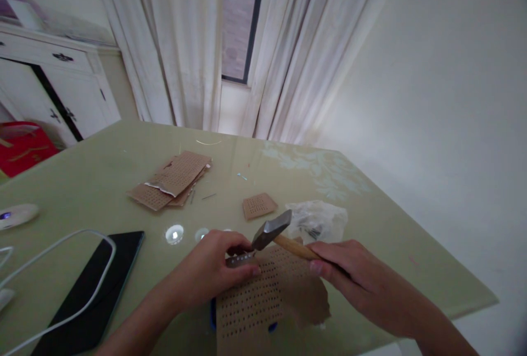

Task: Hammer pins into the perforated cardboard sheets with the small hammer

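Observation:
My right hand (349,273) is wrapped round the wooden handle of a hammer (274,227). The steel hammer head is just above the fingertips of my left hand (214,268). Thumb and fingers of that left hand grip a small grey metal strip (239,260) with a row of light dots along it. Whether a thin nail or pin stands in the strip under the hammer head, I cannot tell. Beneath lies a sheet of brown cardboard (251,312) punched with rows of small holes, its right edge torn. Something blue (213,315) shows under the cardboard.
On the glass-topped table (370,246) lie a stack of punched cardboard pieces (181,178), a small punched square (259,205), a crumpled plastic bag (319,219) and thin metal pins (209,196). At left are a black tablet (94,284), a white cable (109,257) and a white device (18,216).

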`<state>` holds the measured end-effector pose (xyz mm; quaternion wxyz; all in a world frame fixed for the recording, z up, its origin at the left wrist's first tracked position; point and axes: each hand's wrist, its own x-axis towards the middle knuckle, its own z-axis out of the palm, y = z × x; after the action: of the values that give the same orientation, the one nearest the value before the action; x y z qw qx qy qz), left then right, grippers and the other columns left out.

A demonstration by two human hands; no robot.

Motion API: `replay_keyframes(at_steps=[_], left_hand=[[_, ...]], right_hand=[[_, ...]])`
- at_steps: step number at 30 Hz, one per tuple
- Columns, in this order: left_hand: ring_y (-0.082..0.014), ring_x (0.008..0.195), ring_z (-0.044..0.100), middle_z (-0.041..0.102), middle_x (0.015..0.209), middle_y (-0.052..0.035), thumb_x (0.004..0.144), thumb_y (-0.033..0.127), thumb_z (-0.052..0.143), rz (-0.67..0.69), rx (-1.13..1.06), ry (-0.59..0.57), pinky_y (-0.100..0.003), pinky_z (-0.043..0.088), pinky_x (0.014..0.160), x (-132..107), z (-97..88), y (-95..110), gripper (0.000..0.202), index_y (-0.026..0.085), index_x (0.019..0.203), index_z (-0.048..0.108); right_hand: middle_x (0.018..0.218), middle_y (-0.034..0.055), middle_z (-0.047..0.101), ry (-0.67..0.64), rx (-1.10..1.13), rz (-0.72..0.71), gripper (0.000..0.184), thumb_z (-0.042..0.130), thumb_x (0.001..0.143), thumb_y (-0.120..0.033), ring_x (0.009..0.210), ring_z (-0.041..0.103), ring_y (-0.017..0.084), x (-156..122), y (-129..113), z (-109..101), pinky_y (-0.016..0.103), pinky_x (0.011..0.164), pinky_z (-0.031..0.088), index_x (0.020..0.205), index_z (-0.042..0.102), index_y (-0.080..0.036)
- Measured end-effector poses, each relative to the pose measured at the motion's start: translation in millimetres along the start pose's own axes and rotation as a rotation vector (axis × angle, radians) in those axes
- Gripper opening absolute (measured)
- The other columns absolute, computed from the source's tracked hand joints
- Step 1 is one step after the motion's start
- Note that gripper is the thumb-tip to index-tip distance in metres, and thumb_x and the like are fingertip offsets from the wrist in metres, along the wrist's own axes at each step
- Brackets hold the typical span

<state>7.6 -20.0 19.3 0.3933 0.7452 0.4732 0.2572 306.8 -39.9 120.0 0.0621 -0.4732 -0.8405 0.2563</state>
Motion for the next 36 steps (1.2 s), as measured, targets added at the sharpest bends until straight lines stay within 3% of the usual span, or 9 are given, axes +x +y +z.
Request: replay_keyframes(at_steps=[7, 13, 16, 19, 21, 24, 26, 30, 36], left_hand=[[-0.0167, 0.072, 0.061, 0.072, 0.076, 0.0013, 0.09, 0.047, 0.075, -0.018, 0.011, -0.039, -0.025, 0.037, 0.062, 4, -0.6, 1, 0.027, 0.021, 0.086, 0.082], [-0.017, 0.072, 0.065, 0.077, 0.078, 0.0006, 0.089, 0.044, 0.076, -0.057, -0.024, -0.059, -0.024, 0.042, 0.063, -1, -9.3, 0, 0.024, 0.022, 0.092, 0.085], [-0.0189, 0.076, 0.071, 0.081, 0.083, -0.0008, 0.086, 0.048, 0.079, -0.088, -0.044, -0.067, -0.024, 0.049, 0.066, -6, -20.0, -4, 0.027, 0.023, 0.094, 0.086], [-0.0219, 0.087, 0.078, 0.086, 0.099, -0.0036, 0.088, 0.05, 0.078, -0.073, -0.134, -0.06, -0.027, 0.058, 0.076, -4, -31.1, -15, 0.031, 0.024, 0.103, 0.087], [-0.024, 0.092, 0.08, 0.087, 0.103, -0.0062, 0.096, 0.053, 0.067, -0.057, -0.156, 0.034, -0.032, 0.062, 0.081, 4, -36.0, -29, 0.036, 0.023, 0.103, 0.086], [-0.0285, 0.096, 0.081, 0.087, 0.106, -0.0119, 0.105, 0.053, 0.048, -0.079, 0.003, 0.378, -0.041, 0.065, 0.087, 23, -35.6, -59, 0.049, 0.019, 0.105, 0.084], [-0.033, 0.123, 0.075, 0.08, 0.132, -0.0168, 0.104, 0.042, 0.044, -0.059, 0.252, 0.549, -0.051, 0.056, 0.111, 34, -29.8, -80, 0.048, 0.016, 0.123, 0.079], [-0.0345, 0.146, 0.061, 0.064, 0.157, -0.0182, 0.104, 0.029, 0.042, -0.09, 0.593, 0.479, -0.057, 0.044, 0.124, 44, -14.3, -106, 0.051, 0.014, 0.145, 0.068], [-0.0342, 0.121, 0.074, 0.08, 0.13, -0.0159, 0.102, 0.026, 0.044, -0.123, 0.644, 0.406, -0.05, 0.053, 0.112, 39, -18.0, -103, 0.04, 0.019, 0.12, 0.08]], right_hand=[[0.088, 0.0032, 0.072, -0.042, -0.008, 0.017, 0.036, 0.046, 0.116, -0.045, 0.084, 0.067, 0.021, 7, -1, 7, 0.033, 0.078, 0.043, 0.096, 0.066, -0.022], [0.081, 0.002, 0.066, -0.063, 0.019, -0.027, 0.04, 0.05, 0.114, -0.046, 0.08, 0.063, 0.02, 14, 9, 1, 0.031, 0.074, 0.042, 0.087, 0.066, -0.021], [0.069, -0.0015, 0.054, 0.059, 0.24, -0.028, 0.047, 0.052, 0.112, -0.054, 0.064, 0.051, 0.015, 32, 26, 5, 0.027, 0.061, 0.038, 0.083, 0.066, -0.02], [0.062, -0.0078, 0.04, 0.176, 0.657, 0.098, 0.048, 0.058, 0.106, -0.063, 0.047, 0.034, 0.01, 64, 48, 21, 0.023, 0.044, 0.025, 0.107, 0.072, -0.017], [0.063, -0.0082, 0.042, 0.236, 0.823, 0.133, 0.053, 0.066, 0.098, -0.067, 0.043, 0.031, 0.007, 85, 60, 35, 0.021, 0.04, 0.021, 0.106, 0.073, -0.016], [0.062, -0.0082, 0.045, 0.277, 0.962, 0.138, 0.057, 0.073, 0.091, -0.07, 0.039, 0.033, 0.006, 105, 74, 54, 0.019, 0.036, 0.024, 0.106, 0.073, -0.015], [0.061, -0.0081, 0.047, 0.287, 1.012, 0.152, 0.057, 0.074, 0.09, -0.07, 0.039, 0.035, 0.006, 107, 80, 64, 0.019, 0.034, 0.027, 0.106, 0.073, -0.015], [0.061, -0.0081, 0.047, 0.271, 1.062, 0.193, 0.056, 0.075, 0.09, -0.069, 0.039, 0.037, 0.006, 99, 86, 74, 0.018, 0.034, 0.028, 0.106, 0.073, -0.016], [0.062, -0.0078, 0.047, 0.251, 1.055, 0.209, 0.056, 0.072, 0.092, -0.07, 0.04, 0.036, 0.007, 94, 82, 77, 0.019, 0.035, 0.028, 0.108, 0.074, -0.017]])
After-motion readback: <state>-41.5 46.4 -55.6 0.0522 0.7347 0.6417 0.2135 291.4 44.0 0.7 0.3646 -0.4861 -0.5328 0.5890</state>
